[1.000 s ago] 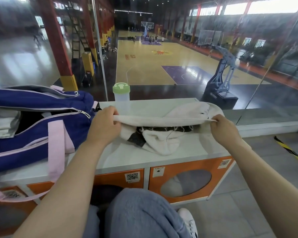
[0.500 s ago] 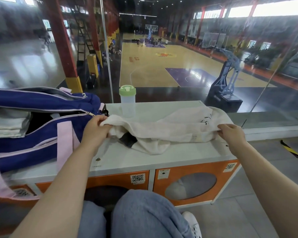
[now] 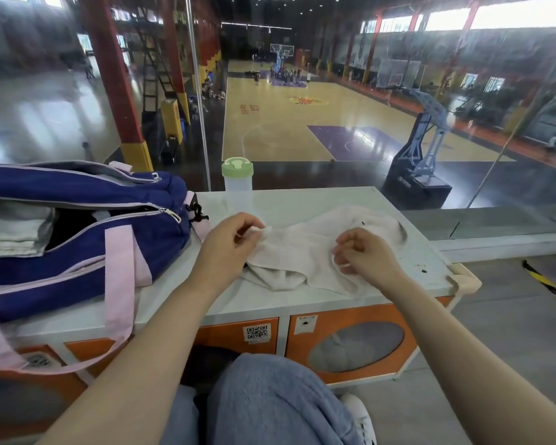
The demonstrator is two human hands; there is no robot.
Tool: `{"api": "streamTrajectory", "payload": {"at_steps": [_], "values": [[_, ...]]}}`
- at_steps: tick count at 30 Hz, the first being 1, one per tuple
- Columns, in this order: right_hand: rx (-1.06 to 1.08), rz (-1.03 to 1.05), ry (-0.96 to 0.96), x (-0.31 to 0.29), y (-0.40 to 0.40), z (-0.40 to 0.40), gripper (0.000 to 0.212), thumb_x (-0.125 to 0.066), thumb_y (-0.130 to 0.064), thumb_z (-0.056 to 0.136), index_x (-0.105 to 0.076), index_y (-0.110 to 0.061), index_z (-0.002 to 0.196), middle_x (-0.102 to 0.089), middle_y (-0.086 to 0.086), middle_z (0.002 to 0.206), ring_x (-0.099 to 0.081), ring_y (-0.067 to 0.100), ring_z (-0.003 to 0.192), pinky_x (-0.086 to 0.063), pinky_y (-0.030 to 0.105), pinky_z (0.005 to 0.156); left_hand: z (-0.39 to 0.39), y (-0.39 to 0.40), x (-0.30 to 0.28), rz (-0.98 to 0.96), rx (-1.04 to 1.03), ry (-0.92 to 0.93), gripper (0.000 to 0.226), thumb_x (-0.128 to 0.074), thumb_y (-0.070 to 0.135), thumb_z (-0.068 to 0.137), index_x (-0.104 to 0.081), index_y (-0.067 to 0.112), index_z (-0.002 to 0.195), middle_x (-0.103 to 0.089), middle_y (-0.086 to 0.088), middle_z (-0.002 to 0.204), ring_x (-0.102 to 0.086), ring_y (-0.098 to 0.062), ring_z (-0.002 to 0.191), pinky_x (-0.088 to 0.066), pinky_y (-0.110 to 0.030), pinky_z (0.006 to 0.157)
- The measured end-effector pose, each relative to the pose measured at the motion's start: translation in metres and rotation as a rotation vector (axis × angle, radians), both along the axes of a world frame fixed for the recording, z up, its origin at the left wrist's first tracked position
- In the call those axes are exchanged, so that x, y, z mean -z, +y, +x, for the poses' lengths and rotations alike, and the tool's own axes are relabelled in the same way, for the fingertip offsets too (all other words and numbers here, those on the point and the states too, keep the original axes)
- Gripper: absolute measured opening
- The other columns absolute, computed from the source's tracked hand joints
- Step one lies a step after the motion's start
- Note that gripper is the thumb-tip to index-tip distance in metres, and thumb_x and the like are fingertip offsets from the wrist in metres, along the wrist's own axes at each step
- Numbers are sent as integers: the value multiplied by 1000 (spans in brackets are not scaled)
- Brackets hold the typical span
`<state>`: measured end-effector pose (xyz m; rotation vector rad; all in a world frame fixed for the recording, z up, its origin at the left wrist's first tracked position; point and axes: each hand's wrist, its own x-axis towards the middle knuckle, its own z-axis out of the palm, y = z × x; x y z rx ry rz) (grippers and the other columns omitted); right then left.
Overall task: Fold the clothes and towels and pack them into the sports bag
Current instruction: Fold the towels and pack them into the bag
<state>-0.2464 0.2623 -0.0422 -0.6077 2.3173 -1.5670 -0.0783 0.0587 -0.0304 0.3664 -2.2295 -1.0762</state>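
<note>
One cabinet top (image 3: 302, 200): flat, pale, smooth; orange doors below.
Sports bag (image 3: 77, 226): navy fabric, soft-sided, pink straps, main zip open; lies at the left end of the top.
Folded towel (image 3: 12, 231): pale, thick, stacked inside the open bag.
Garment (image 3: 302, 252): cream, soft knit, rumpled and partly flattened on the top, just right of the bag.
Left hand (image 3: 228, 245): thumb and fingertips pinching the garment's left corner.
Right hand (image 3: 366, 252): fingers curled, pinching a fold at the garment's right side.
Bottle (image 3: 237, 181): translucent cylinder, green lid, upright behind the garment.
</note>
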Motion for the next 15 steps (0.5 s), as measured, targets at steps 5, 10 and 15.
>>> {"api": "streamTrajectory", "payload": {"at_steps": [5, 10, 15], "values": [[348, -9, 383, 3, 35, -6, 31, -46, 8, 79, -57, -18, 92, -63, -4, 92, -59, 17, 82, -47, 28, 68, -5, -4, 14, -49, 12, -102, 20, -56, 12, 94, -64, 29, 100, -62, 19, 100, -54, 8, 93, -40, -6, 75], [273, 469, 306, 22, 62, -26, 48, -57, -12, 83, -45, -14, 130, -48, 11, 131, -46, 31, 121, -41, 40, 94, -5, 0, 20, -44, 11, -148, 7, -61, 22, 94, -62, 28, 97, -64, 16, 98, -57, 4, 91, -40, -7, 71], [194, 684, 417, 35, 70, -40, 22, -51, -12, 89, -59, -6, 109, -56, 12, 113, -53, 33, 110, -42, 35, 84, 0, 0, 22, -54, 3, -154, 10, -55, 19, 97, -60, 28, 97, -64, 17, 98, -57, 3, 92, -42, -12, 73]]}}
